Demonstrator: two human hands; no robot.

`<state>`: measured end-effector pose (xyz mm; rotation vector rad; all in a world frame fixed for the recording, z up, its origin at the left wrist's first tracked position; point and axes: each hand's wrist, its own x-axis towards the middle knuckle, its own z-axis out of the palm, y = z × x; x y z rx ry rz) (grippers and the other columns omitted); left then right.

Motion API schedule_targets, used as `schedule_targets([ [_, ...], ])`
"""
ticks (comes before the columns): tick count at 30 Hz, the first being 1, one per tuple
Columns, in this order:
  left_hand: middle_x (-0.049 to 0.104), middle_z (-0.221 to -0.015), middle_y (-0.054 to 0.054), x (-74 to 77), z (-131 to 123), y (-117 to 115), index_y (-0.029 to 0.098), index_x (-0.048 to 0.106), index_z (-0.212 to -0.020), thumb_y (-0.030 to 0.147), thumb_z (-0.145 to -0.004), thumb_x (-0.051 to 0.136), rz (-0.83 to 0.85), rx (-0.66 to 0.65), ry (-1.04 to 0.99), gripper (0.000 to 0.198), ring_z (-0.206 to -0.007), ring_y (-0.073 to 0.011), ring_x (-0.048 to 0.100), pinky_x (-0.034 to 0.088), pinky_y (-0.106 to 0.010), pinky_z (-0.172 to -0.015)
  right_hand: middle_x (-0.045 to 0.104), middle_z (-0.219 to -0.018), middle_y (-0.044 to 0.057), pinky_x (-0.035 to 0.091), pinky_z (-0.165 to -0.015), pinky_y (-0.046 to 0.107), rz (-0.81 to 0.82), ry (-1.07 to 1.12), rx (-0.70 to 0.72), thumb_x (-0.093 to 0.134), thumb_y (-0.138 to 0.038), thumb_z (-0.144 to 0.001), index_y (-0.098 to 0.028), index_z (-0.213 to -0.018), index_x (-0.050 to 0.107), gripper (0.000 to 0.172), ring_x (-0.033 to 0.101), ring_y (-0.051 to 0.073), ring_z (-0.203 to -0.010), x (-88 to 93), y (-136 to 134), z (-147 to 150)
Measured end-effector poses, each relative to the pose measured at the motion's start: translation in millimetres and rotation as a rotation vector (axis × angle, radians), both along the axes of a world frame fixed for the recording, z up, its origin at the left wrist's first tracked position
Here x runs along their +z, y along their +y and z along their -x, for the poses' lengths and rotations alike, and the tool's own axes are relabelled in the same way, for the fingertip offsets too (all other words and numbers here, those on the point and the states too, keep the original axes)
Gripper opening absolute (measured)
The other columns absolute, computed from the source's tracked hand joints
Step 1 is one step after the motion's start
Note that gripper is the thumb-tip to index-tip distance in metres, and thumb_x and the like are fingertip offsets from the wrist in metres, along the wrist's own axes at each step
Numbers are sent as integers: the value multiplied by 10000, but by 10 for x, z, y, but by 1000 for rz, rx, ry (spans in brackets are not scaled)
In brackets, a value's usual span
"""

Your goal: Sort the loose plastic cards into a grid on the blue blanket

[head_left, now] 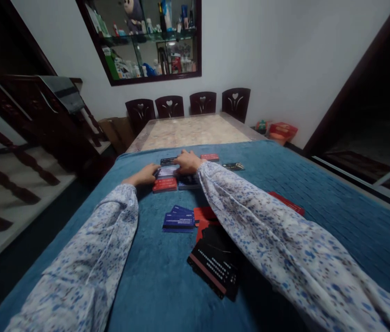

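Between my hands lies a pale lavender stack of cards [167, 172] on a blue cloth [139, 258]. My left hand [147, 174] holds its left edge, the fingers bent against it. My right hand [188, 163] is at the stack's right side with curled fingers, near a black card [167, 161] just behind. A red card stack [165, 185] lies in front of the pale one. Beside it, a dark blue stack [188, 182] is partly under my right wrist. Another red stack [210, 157] and a black patterned card [233, 166] lie right of that hand.
Closer to me are fanned blue cards [179, 221], orange-red cards [203, 214] and black cards [212, 267], partly covered by my right sleeve. More red cards [286, 203] lie beyond that sleeve. Several dark chairs [170, 107] stand behind the marble-look table [195, 128].
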<state>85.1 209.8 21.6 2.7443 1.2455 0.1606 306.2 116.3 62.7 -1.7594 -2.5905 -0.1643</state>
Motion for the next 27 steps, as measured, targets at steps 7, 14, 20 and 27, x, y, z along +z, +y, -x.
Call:
schedule_targets([
  [7,597,-1389,-148,-118,50,-134,143,638,-1326,112,-622,523,-149,6,-161,714,-1314,-328,538,469,-490,-1122,667,-1307,152,371,-932,436,-87,28,38,588,-297,-942,-196,-1265,710,360,450,338,-1238,55,-280,-169],
  [14,588,-1387,-149,-27,-85,-621,165,651,-1301,161,-795,560,-217,-41,-201,514,-1300,-339,514,431,-529,-1090,661,-1259,165,324,-892,415,-129,70,119,575,-295,-970,-196,-1227,732,318,432,328,-1193,29,-563,-322],
  [20,580,-1392,-150,-35,-230,-1005,189,653,-1289,210,-879,602,-232,-117,-246,413,-1295,-332,514,410,-527,-1086,644,-1307,151,316,-882,405,-131,42,152,594,-268,-953,-199,-1249,711,326,427,320,-1187,-67,-830,-564],
  [27,599,-1367,-156,-190,-461,-1584,177,625,-1300,162,-947,493,-277,-384,-248,377,-1263,-305,525,426,-529,-1058,674,-1216,149,327,-871,408,-153,88,107,636,-301,-942,-208,-1205,736,296,440,323,-1183,-285,-1187,-954],
])
